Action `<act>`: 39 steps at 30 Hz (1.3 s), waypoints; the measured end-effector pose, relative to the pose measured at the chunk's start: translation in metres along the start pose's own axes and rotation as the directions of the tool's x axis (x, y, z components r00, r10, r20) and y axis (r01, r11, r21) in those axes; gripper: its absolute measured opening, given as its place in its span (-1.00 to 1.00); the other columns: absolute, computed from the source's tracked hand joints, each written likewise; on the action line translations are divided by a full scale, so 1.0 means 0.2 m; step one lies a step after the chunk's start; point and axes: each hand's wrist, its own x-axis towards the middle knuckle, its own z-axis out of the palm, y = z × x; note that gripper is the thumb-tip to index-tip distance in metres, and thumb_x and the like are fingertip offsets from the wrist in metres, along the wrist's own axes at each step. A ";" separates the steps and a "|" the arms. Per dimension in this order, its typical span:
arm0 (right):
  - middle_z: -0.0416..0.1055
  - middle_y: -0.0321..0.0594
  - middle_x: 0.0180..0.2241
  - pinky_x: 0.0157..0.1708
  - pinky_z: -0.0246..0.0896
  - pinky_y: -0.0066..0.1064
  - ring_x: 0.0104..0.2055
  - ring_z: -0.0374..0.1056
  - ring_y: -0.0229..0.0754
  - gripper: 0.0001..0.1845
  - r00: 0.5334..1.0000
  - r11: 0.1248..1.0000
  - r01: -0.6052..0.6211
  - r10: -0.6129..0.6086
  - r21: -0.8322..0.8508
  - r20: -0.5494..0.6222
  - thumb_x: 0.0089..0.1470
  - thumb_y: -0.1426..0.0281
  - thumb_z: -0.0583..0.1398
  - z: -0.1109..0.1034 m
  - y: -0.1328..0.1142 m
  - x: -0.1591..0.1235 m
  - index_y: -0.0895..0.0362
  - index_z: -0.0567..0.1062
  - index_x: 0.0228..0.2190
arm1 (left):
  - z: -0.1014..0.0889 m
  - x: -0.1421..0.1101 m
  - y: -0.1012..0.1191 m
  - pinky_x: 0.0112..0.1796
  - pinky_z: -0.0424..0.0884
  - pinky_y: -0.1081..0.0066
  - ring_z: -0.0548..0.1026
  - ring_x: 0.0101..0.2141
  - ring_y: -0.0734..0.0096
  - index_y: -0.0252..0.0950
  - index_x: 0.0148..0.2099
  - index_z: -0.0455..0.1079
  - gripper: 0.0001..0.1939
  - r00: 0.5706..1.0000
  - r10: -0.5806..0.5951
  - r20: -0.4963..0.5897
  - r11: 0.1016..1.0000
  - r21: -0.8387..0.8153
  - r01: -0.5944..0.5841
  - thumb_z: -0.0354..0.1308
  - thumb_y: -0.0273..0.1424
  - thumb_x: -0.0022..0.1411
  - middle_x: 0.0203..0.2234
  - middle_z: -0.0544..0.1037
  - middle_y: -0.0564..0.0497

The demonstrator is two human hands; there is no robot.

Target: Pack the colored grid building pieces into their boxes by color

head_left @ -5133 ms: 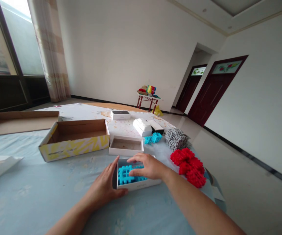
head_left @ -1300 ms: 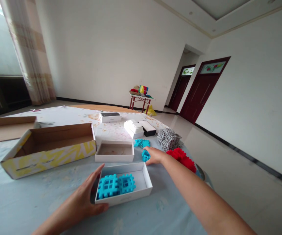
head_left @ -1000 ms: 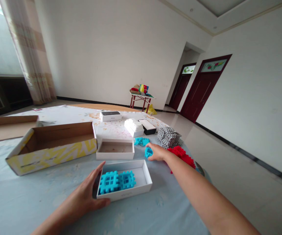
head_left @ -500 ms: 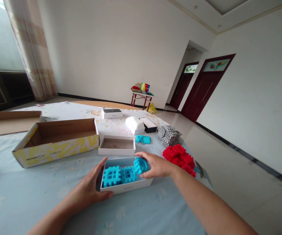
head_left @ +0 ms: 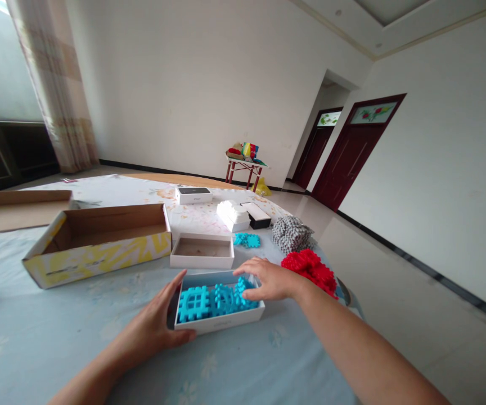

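A shallow white box (head_left: 220,324) lies on the pale blue tablecloth (head_left: 57,337) in front of me. Inside it sit flat blue lattice blocks (head_left: 198,302) side by side. My left hand (head_left: 158,326) grips the box's left end, thumb along the front wall. My right hand (head_left: 270,279) reaches over the right end, its fingers closed on a third blue block (head_left: 243,293) that is down in the box beside the others.
An empty white box (head_left: 202,260) and a yellow-patterned cardboard box (head_left: 99,256) stand behind. Loose blue blocks (head_left: 247,240), a grey pile (head_left: 290,233) and a red pile (head_left: 310,269) lie to the right near the table edge. Small boxes (head_left: 193,194) sit farther back.
My right hand picked a blue block from the table beside the red pile, brought it back and lowered it into the white box. My left hand stayed on the box's end.
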 end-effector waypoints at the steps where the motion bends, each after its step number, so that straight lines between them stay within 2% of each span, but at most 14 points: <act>1: 0.33 -0.17 -0.05 0.04 -0.05 -0.21 0.04 0.15 -0.08 -0.48 1.000 1.000 0.008 -0.008 -0.008 0.002 -0.10 0.28 0.22 0.01 0.00 0.00 0.05 0.35 -0.04 | -0.01 0.00 0.01 -0.01 0.29 0.23 0.30 0.04 0.09 -0.19 0.29 -0.25 -0.01 1.000 0.017 -0.012 1.000 0.009 -0.017 0.26 -0.30 -0.08 0.12 0.23 -0.17; 4: 0.38 -0.18 -0.09 0.03 -0.05 -0.23 0.02 0.17 -0.08 -0.53 0.999 0.999 0.031 -0.030 -0.030 0.011 -0.10 0.28 0.21 0.03 0.01 0.01 0.05 0.40 -0.08 | -0.04 0.00 0.09 -0.04 0.31 0.19 0.20 0.10 0.02 -0.14 0.30 -0.30 0.00 0.989 0.120 -0.082 0.989 0.092 -0.113 0.23 -0.21 -0.06 0.20 0.05 -0.17; 6: 0.40 -0.19 -0.12 0.02 -0.06 -0.24 0.00 0.18 -0.09 -0.57 0.999 0.998 0.042 -0.042 -0.045 0.009 -0.09 0.29 0.20 0.04 0.00 0.01 0.06 0.42 -0.11 | -0.06 0.01 0.19 0.04 0.18 0.08 0.04 0.17 -0.02 -0.13 0.30 -0.29 -0.09 0.970 0.218 -0.109 0.960 0.202 -0.193 0.16 -0.17 0.03 0.24 -0.05 -0.14; 8: 0.41 -0.20 -0.13 0.02 -0.07 -0.25 -0.01 0.19 -0.09 -0.61 0.999 0.997 0.050 -0.050 -0.056 0.001 -0.09 0.30 0.20 0.05 0.00 0.00 0.06 0.45 -0.14 | -0.05 0.01 0.29 0.08 0.08 0.03 0.00 0.18 0.02 -0.10 0.29 -0.20 -0.23 0.952 0.306 -0.019 0.914 0.286 -0.288 0.08 -0.19 0.12 0.22 0.06 -0.09; 10: 0.42 -0.20 -0.14 0.01 -0.07 -0.25 -0.02 0.20 -0.10 -0.64 0.998 0.996 0.055 -0.056 -0.066 -0.010 -0.09 0.30 0.20 0.05 0.00 0.00 0.06 0.46 -0.17 | -0.04 0.01 0.36 0.09 0.03 0.03 0.12 0.15 0.09 -0.04 0.24 -0.04 -0.38 0.920 0.376 0.112 0.866 0.310 -0.392 0.03 -0.19 0.16 0.14 0.24 -0.01; 13: 0.42 -0.21 -0.15 0.01 -0.08 -0.26 -0.04 0.21 -0.10 -0.66 0.998 0.995 0.054 -0.056 -0.087 -0.029 -0.12 0.30 0.22 0.05 0.01 -0.01 0.05 0.48 -0.21 | -0.03 0.01 0.42 0.10 0.00 0.07 0.29 0.04 0.17 -0.04 0.13 0.19 -0.55 0.893 0.419 0.165 0.833 0.320 -0.451 0.03 -0.21 0.18 -0.02 0.43 0.03; 16: 0.43 -0.22 -0.17 0.00 -0.08 -0.26 -0.03 0.20 -0.08 -0.67 0.998 0.991 0.055 -0.059 -0.118 -0.035 -0.14 0.29 0.23 0.05 0.01 -0.01 0.04 0.49 -0.24 | -0.03 0.02 0.43 0.08 0.03 0.13 0.34 -0.03 0.23 -0.09 0.03 0.31 -0.65 0.899 0.416 0.137 0.830 0.348 -0.436 0.02 -0.23 0.19 -0.12 0.47 0.01; 19: 0.44 -0.22 -0.18 0.00 -0.09 -0.25 -0.02 0.19 -0.06 -0.65 0.998 0.988 0.062 -0.066 -0.142 -0.020 -0.15 0.26 0.23 0.05 0.00 -0.01 0.04 0.49 -0.23 | -0.03 0.02 0.43 0.07 0.05 0.13 0.34 -0.04 0.23 -0.12 -0.03 0.34 -0.70 0.905 0.401 0.144 0.820 0.384 -0.424 -0.01 -0.22 0.21 -0.12 0.46 0.00; 24: 0.42 -0.22 -0.14 -0.01 -0.10 -0.23 -0.03 0.19 -0.06 -0.52 0.996 0.988 0.086 -0.084 -0.128 0.021 -0.11 0.23 0.21 0.08 -0.01 0.00 0.00 0.40 -0.08 | -0.02 0.03 0.42 0.09 0.03 0.11 0.32 -0.02 0.23 -0.13 -0.09 0.36 -0.74 0.913 0.391 0.115 0.816 0.416 -0.401 0.00 -0.23 0.20 -0.14 0.45 0.01; 27: 0.44 -0.22 -0.17 -0.03 -0.08 -0.22 -0.04 0.19 -0.05 -0.60 0.997 0.988 0.076 -0.075 -0.138 0.009 -0.08 0.20 0.18 0.09 -0.02 0.01 0.01 0.45 -0.14 | -0.01 0.03 0.41 0.09 0.00 0.12 0.29 0.02 0.21 -0.13 -0.11 0.37 -0.77 0.904 0.417 0.094 0.815 0.403 -0.417 0.03 -0.25 0.19 -0.10 0.46 0.05; 31: 0.45 -0.19 -0.24 -0.05 -0.07 -0.19 -0.07 0.19 -0.03 -0.67 0.998 0.978 0.052 -0.056 -0.201 -0.015 -0.09 0.19 0.18 0.09 -0.03 0.02 0.04 0.51 -0.25 | 0.01 0.03 0.38 0.11 -0.07 0.09 0.25 0.05 0.19 -0.13 -0.10 0.36 -0.76 0.903 0.415 0.111 0.808 0.411 -0.422 0.01 -0.24 0.20 -0.07 0.45 0.05; 35: 0.46 -0.16 -0.26 -0.10 -0.05 -0.17 -0.10 0.19 0.00 -0.64 0.998 0.957 0.055 -0.059 -0.283 -0.006 -0.16 0.23 0.21 0.09 -0.04 0.04 0.04 0.51 -0.24 | 0.04 0.03 0.36 0.12 -0.15 0.04 0.25 0.05 0.17 -0.14 -0.06 0.34 -0.72 0.908 0.405 0.108 0.800 0.439 -0.410 -0.02 -0.22 0.21 -0.08 0.45 0.01; 39: 0.47 -0.17 -0.30 -0.13 -0.03 -0.20 -0.15 0.22 -0.03 -0.63 0.998 0.951 0.062 -0.051 -0.301 0.045 -0.14 0.26 0.19 0.07 -0.06 0.05 0.03 0.51 -0.22 | 0.04 0.03 0.37 0.11 -0.11 0.04 0.26 0.03 0.17 -0.16 -0.02 0.32 -0.69 0.903 0.420 0.093 0.789 0.454 -0.414 0.00 -0.23 0.20 -0.10 0.45 -0.01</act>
